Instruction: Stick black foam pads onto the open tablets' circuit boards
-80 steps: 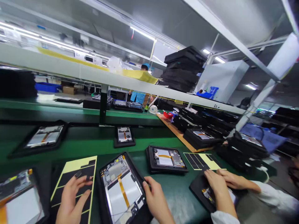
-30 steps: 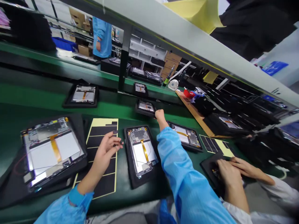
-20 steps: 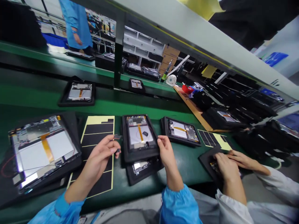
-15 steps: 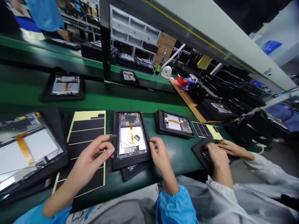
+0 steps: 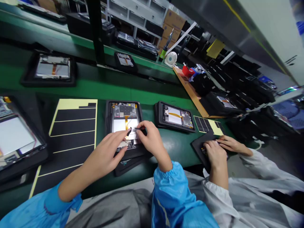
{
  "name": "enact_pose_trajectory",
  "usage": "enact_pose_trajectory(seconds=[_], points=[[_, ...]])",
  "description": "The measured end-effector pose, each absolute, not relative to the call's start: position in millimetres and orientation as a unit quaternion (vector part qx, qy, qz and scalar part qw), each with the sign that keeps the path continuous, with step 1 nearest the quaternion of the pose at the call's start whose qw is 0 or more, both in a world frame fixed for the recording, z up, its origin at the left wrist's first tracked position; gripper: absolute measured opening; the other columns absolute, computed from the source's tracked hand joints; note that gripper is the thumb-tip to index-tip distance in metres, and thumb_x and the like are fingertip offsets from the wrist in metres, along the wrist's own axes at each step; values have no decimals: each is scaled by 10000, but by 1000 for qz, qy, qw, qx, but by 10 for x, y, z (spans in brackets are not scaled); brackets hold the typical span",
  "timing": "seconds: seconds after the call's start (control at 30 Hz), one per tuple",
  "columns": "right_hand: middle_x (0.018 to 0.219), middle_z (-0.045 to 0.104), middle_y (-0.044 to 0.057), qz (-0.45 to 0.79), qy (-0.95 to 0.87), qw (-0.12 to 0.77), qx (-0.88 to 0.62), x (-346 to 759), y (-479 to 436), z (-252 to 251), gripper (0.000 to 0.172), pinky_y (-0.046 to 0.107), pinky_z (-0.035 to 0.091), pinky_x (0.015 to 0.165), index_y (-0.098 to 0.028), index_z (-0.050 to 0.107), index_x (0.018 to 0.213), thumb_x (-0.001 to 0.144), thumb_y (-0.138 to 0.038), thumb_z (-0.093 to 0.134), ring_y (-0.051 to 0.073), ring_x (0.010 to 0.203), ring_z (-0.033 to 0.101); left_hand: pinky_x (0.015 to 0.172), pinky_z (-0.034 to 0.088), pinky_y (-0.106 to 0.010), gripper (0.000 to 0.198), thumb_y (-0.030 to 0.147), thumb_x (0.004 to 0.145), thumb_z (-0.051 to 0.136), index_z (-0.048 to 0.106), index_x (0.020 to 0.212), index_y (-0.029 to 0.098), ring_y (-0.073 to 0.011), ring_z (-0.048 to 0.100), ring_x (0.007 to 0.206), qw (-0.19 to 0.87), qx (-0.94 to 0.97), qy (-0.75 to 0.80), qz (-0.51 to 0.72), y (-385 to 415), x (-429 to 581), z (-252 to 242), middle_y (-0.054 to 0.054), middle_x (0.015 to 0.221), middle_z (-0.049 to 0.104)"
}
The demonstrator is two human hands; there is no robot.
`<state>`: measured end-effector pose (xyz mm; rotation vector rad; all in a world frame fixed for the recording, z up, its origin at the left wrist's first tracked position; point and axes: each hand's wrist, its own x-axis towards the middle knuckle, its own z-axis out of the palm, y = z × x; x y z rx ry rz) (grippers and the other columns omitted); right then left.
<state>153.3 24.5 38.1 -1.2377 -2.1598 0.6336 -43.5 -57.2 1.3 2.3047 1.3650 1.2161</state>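
- Head camera: a worker's two bare hands meet over an opened tablet [image 5: 124, 125] lying face-up in a black case, on a green assembly bench [image 5: 106, 91].
- Left hand [image 5: 105, 150], blue sleeve: fingers extended and drawn together, pinching a small black tab [image 5: 129, 131] above the tablet's battery area.
- Right hand [image 5: 150, 137], blue sleeve: curled, thumb and forefinger pinching a thin black strip [image 5: 140, 128], just beside the left fingertips.
- Tab and strip sit over an orange ribbon cable [image 5: 126, 122], below the exposed circuit board [image 5: 124, 110]; whether they join is too small to tell.
- Left of the tablet: a black sheet with yellow backing [image 5: 73, 133].
- Right of it: a second opened tablet [image 5: 174, 115]. Under it: a black case [image 5: 125, 169].
- Far right: a co-worker's hands [image 5: 213, 151], white sleeves, fingers spread over a black case [image 5: 199, 152].
- Beyond: a small white desk fan [image 5: 171, 59] and a wooden board [image 5: 187, 85].
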Motion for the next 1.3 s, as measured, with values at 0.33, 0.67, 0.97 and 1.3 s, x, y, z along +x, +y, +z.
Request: enact_pose_trajectory(seconds=[0.33,0.67,0.97,1.3], points=[[989,714,75,176,-823,373,-391,1904,-185,271,124,323,557,844,-212,662,988,994,-115,586,206,947,685,1092,527,-330,601,101,1014,373,325,1604,207,-219,660,1253,158,849,373,339,-428,-327,24,-107,1372,667],[1026,792,76,219,-847,352,-333,1869,-239,94,177,380,578,857,-218,759,1006,999,-120,611,210,950,717,965,583,-308,540,169,1026,367,384,1565,152,-215,757,1088,207,801,431,359,-383,-479,17,-106,1211,755],[1157,810,52,132,-901,253,-326,1969,-292,232,151,445,455,949,-216,763,1095,1012,-265,648,270,1190,663,956,577,-290,584,166,1011,377,344,1594,180,-197,761,1060,227,802,426,353,-392,-484,32,-110,1301,717],[1193,794,39,92,-909,199,-354,1897,-354,248,161,503,302,1163,-220,714,1081,1056,-226,554,262,1313,605,1128,504,-344,521,133,1022,395,419,1542,165,-240,640,1297,110,829,409,365,-570,-390,43,-103,1382,676]])
